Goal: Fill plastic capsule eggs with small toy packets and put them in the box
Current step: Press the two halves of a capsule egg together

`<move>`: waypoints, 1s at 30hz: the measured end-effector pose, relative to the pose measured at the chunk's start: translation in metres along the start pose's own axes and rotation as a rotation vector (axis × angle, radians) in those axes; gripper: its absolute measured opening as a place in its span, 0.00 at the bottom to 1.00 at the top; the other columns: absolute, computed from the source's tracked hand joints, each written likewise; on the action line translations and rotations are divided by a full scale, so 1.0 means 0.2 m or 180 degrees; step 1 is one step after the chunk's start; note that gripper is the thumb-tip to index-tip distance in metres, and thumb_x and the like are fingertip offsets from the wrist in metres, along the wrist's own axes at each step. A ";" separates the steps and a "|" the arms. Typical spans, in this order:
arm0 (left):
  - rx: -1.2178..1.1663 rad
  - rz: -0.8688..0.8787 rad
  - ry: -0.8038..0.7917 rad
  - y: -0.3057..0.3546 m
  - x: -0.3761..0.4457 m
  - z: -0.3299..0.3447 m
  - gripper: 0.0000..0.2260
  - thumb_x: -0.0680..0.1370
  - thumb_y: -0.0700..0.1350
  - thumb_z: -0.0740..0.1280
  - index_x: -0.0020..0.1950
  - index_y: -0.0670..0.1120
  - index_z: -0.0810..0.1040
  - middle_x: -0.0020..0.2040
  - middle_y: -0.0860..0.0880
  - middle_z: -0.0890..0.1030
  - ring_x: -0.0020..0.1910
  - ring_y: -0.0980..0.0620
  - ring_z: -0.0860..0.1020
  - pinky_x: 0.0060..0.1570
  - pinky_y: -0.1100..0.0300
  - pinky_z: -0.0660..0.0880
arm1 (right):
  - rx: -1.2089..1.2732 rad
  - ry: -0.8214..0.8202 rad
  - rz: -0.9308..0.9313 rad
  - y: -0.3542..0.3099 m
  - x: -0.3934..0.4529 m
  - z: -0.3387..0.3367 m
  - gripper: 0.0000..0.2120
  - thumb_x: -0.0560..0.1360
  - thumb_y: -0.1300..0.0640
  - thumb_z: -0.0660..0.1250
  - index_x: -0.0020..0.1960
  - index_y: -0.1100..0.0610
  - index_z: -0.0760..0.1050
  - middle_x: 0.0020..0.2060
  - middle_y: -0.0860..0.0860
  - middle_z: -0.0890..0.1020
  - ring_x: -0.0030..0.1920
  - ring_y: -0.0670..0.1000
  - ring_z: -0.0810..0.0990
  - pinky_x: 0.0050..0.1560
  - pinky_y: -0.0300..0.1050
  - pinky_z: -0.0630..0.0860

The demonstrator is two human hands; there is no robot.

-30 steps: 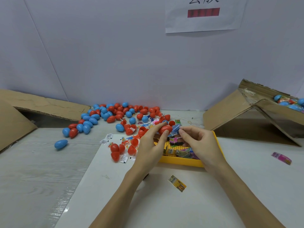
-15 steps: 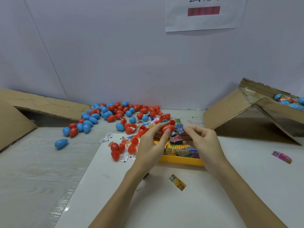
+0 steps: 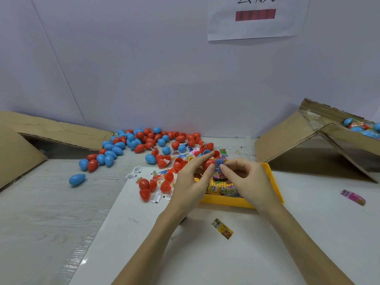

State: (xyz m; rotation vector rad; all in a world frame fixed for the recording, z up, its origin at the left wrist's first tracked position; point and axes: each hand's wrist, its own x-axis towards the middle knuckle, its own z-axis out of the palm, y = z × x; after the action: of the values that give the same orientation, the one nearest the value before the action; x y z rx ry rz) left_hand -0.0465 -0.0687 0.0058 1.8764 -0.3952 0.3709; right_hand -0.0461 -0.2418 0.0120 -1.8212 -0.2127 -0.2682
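My left hand [image 3: 190,182] holds an open red capsule egg [image 3: 208,163] between thumb and fingers, above the yellow tray [image 3: 273,182]. My right hand [image 3: 245,179] pinches a small rolled toy packet [image 3: 219,163] and has its end pushed into the egg's open half. More toy packets [image 3: 224,189] lie in the tray under both hands. The cardboard box [image 3: 337,145] at the right holds several filled eggs [image 3: 362,128].
A heap of red and blue eggs [image 3: 144,145] spreads across the back of the table, with a lone blue egg [image 3: 77,179] to the left. Loose packets lie near me [image 3: 222,231] and at the right [image 3: 352,197]. Flattened cardboard [image 3: 24,140] sits at the left.
My right hand has brought the packet up from the tray to the egg's opening and is pressing it in. My left hand has kept the egg nearly in place.
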 end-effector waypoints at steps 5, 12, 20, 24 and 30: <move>0.0040 0.0026 -0.0110 -0.01 0.00 0.00 0.20 0.84 0.47 0.65 0.76 0.55 0.72 0.57 0.53 0.80 0.53 0.52 0.78 0.54 0.59 0.79 | 0.0473 -0.0095 0.0150 0.00 0.00 0.00 0.11 0.78 0.56 0.73 0.60 0.52 0.83 0.49 0.48 0.88 0.51 0.47 0.87 0.53 0.46 0.85; -0.0068 0.0038 -0.0129 0.00 0.00 0.02 0.18 0.83 0.49 0.67 0.73 0.52 0.72 0.52 0.56 0.82 0.51 0.55 0.81 0.49 0.62 0.80 | 0.0526 0.0090 0.0009 -0.01 0.00 0.00 0.11 0.75 0.52 0.74 0.57 0.46 0.84 0.50 0.41 0.87 0.53 0.43 0.86 0.50 0.40 0.84; 0.0059 0.0041 -0.0113 0.01 -0.01 0.01 0.14 0.82 0.49 0.67 0.68 0.49 0.78 0.53 0.52 0.82 0.48 0.58 0.80 0.46 0.65 0.78 | 0.0401 0.0147 -0.0153 -0.04 -0.01 0.00 0.16 0.72 0.47 0.73 0.59 0.47 0.84 0.51 0.42 0.87 0.53 0.43 0.86 0.50 0.40 0.84; 0.0104 0.0174 -0.0052 0.02 0.00 0.01 0.14 0.82 0.47 0.68 0.68 0.49 0.78 0.54 0.52 0.82 0.49 0.58 0.79 0.47 0.67 0.77 | 0.0339 0.0134 -0.0142 -0.04 -0.01 0.00 0.12 0.75 0.52 0.74 0.58 0.46 0.84 0.51 0.42 0.87 0.54 0.43 0.85 0.51 0.41 0.84; 0.0461 0.0497 0.0118 0.00 -0.01 0.00 0.21 0.81 0.49 0.68 0.74 0.47 0.74 0.54 0.54 0.83 0.52 0.61 0.80 0.52 0.71 0.75 | 0.0268 0.0028 -0.0042 -0.05 -0.01 0.00 0.16 0.73 0.49 0.74 0.60 0.49 0.84 0.49 0.41 0.87 0.53 0.42 0.85 0.54 0.42 0.84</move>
State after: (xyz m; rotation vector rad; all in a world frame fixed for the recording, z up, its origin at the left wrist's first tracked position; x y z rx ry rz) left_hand -0.0473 -0.0692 0.0043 1.9816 -0.5028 0.5511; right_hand -0.0516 -0.2394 0.0205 -1.7355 -0.2268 -0.2727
